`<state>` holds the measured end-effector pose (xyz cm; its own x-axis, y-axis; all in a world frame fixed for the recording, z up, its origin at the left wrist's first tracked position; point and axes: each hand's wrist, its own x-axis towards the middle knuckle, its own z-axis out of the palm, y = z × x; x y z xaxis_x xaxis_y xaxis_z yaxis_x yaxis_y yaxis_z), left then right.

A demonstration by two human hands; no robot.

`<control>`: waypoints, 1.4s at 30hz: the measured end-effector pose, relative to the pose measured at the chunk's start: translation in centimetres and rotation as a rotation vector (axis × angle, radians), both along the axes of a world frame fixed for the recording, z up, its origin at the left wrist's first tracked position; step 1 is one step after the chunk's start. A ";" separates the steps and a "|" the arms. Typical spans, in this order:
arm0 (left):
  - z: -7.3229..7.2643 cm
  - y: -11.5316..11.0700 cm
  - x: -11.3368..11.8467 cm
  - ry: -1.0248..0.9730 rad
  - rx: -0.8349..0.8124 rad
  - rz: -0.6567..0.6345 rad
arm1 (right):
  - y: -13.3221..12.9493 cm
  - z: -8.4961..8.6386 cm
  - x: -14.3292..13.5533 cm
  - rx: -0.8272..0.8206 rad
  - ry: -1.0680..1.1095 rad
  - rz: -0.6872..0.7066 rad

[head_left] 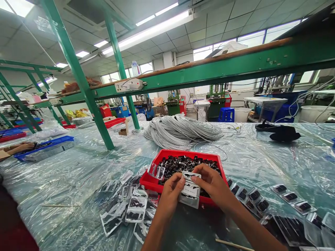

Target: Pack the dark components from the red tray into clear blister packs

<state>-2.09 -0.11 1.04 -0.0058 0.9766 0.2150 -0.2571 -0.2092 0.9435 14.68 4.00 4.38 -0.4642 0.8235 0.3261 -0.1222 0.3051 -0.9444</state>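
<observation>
Both hands, left (171, 191) and right (211, 183), pinch one clear packet (190, 191).

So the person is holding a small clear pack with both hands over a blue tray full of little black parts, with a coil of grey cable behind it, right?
Not quite: the tray is red, not blue, as the head view shows. The rest holds: the left hand and right hand hold a small clear pack over the tray of little black parts, with the coil of grey cable behind it.

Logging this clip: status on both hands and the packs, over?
Left hand and right hand both gripping a clear blister pack over the red tray. Tray holds small black parts. Loose packs lie left, nothing blocking.
</observation>
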 end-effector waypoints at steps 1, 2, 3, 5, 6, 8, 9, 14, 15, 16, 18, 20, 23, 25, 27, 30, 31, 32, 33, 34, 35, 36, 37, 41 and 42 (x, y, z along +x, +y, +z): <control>0.0 -0.1 -0.1 -0.011 0.004 -0.021 | 0.0 0.0 0.1 -0.001 -0.002 -0.005; 0.1 -0.1 -0.1 -0.026 0.011 -0.034 | 0.0 0.0 0.1 -0.006 -0.002 0.000; 0.1 -0.2 -0.2 -0.042 0.017 -0.041 | 0.0 0.1 0.1 -0.020 0.002 0.018; 0.1 -0.2 -0.3 -0.078 0.029 -0.038 | -0.1 0.1 0.2 -0.075 0.024 0.082; 0.1 -0.3 -0.3 -0.096 0.033 -0.034 | -0.1 0.1 0.2 -0.111 0.041 0.117; 0.2 -0.3 -0.3 -0.129 0.029 -0.044 | -0.1 0.2 0.3 -0.172 0.076 0.163; 0.3 -0.4 -0.3 -0.144 0.030 -0.059 | -0.1 0.2 0.4 -0.191 0.092 0.177; 0.5 -0.5 -0.5 -0.212 0.061 -0.140 | -0.1 -0.4 0.3 -0.245 0.169 0.279; 0.5 -0.5 -0.6 -0.232 0.062 -0.143 | -0.2 -0.7 0.1 -0.274 0.206 0.299; 0.5 -0.5 -0.6 -0.252 0.061 -0.142 | -0.3 -1.0 -0.1 -0.313 0.248 0.318; 0.4 -0.5 -0.6 -0.296 0.056 -0.139 | -0.5 -1.7 -0.6 -0.400 0.326 0.353; 0.3 -0.5 -0.5 -0.337 0.046 -0.142 | -0.7 -2.3 -1.0 -0.461 0.378 0.384; 0.1 -0.4 -0.3 -0.379 0.027 -0.153 | -0.9 -2.9 -1.4 -0.473 0.411 0.417; 0.0 -0.3 -0.2 -0.384 0.021 -0.148 | -0.8 -3.2 -1.4 -0.462 0.405 0.432; -0.1 -0.2 -0.2 -0.374 0.016 -0.126 | -0.7 -3.3 -1.3 -0.461 0.395 0.442; -0.1 -0.1 -0.6 -0.214 0.034 -0.045 | -0.2 -3.3 -0.9 -0.459 0.351 0.392; -0.1 0.0 -0.8 -0.082 0.062 0.024 | 0.0 -3.1 -0.7 -0.440 0.321 0.346; -0.1 0.0 -1.0 0.081 0.115 0.132 | 0.2 -3.0 -0.6 -0.411 0.279 0.292; -0.1 0.1 -1.2 0.259 0.194 0.264 | 0.4 -2.7 -0.4 -0.372 0.230 0.234; -0.1 0.1 -1.3 0.436 0.293 0.394 | 0.5 -2.4 -0.3 -0.329 0.177 0.179; -0.1 0.2 -1.5 0.596 0.397 0.495 | 0.6 -2.0 -0.1 -0.283 0.119 0.133; -0.2 0.2 -1.5 0.729 0.498 0.548 | 0.6 -1.5 0.0 -0.238 0.060 0.093; -0.3 0.3 -1.5 0.835 0.581 0.544 | 0.6 -1.0 0.2 -0.194 0.003 0.060; -0.8 0.5 -1.1 0.990 0.693 0.397 | 0.3 0.8 0.8 -0.116 -0.110 0.013; -0.9 0.6 -1.0 0.979 0.702 0.396 | 0.2 1.0 0.9 -0.136 -0.099 0.016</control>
